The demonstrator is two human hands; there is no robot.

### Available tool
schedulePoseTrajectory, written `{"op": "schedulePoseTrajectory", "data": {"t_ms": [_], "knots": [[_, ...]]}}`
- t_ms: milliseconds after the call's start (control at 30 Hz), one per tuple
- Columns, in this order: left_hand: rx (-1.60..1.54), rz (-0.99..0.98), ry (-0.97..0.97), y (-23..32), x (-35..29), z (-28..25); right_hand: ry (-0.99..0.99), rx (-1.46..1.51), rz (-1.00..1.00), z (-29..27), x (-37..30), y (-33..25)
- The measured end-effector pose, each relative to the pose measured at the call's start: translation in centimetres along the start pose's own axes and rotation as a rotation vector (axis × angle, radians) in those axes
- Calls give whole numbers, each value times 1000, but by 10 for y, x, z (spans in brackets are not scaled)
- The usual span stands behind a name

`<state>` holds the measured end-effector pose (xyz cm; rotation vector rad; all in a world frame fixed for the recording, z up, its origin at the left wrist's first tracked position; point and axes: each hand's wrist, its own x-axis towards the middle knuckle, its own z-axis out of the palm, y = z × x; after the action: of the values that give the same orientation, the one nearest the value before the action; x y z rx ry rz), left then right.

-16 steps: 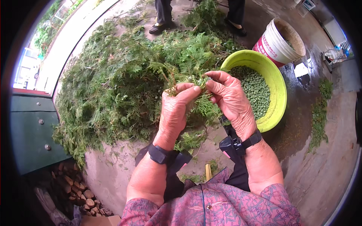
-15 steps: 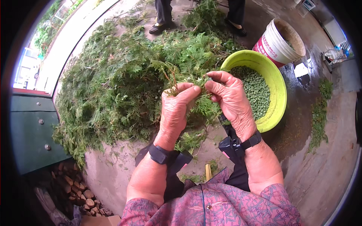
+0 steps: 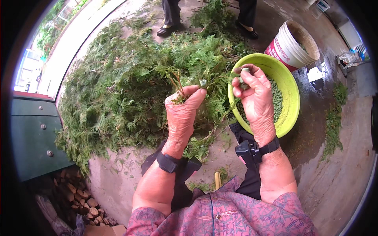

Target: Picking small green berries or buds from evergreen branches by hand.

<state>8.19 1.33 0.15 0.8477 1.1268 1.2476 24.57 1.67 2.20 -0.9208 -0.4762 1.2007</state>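
My left hand (image 3: 182,112) is closed in a pinch on a leafy conifer sprig (image 3: 176,82), its brown stem rising from the fingers. One pale green cone (image 3: 203,83) shows at the tip of the thumb. My right hand (image 3: 258,100) is raised above the left part of a yellow-green tub (image 3: 292,103), with fingers curled around a few green cones (image 3: 243,81). Many small round green cones (image 3: 277,96) lie inside the tub. Beyond and left of my hands spreads a large heap of cut conifer branches (image 3: 114,90).
A white bucket with a red band (image 3: 287,45) tilts behind the tub. Another person's dark-trousered legs (image 3: 171,13) straddle the far end of the heap. Chopped firewood (image 3: 88,202) lies at lower left beside a green panel (image 3: 35,133). Loose greenery (image 3: 334,118) lies along the floor at right.
My right hand has parted from the left and moved right, over the tub, carrying green cones. My left hand has stayed nearly in place with the sprig.
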Motion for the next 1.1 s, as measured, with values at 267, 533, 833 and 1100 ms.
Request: {"op": "schedulePoseTrajectory", "data": {"t_ms": [267,533,833,1100], "knots": [[246,175,-49,-6,3,-1,-273,-63,282,6,-19,-2],[431,207,-150,2,-2,5,-446,-844,-221,4,-14,8],[183,0,-176,2,0,9,-105,-438,43,8,-28,25],[-4,-75,-94,0,0,-2,53,-227,-56,8,-4,15]]}}
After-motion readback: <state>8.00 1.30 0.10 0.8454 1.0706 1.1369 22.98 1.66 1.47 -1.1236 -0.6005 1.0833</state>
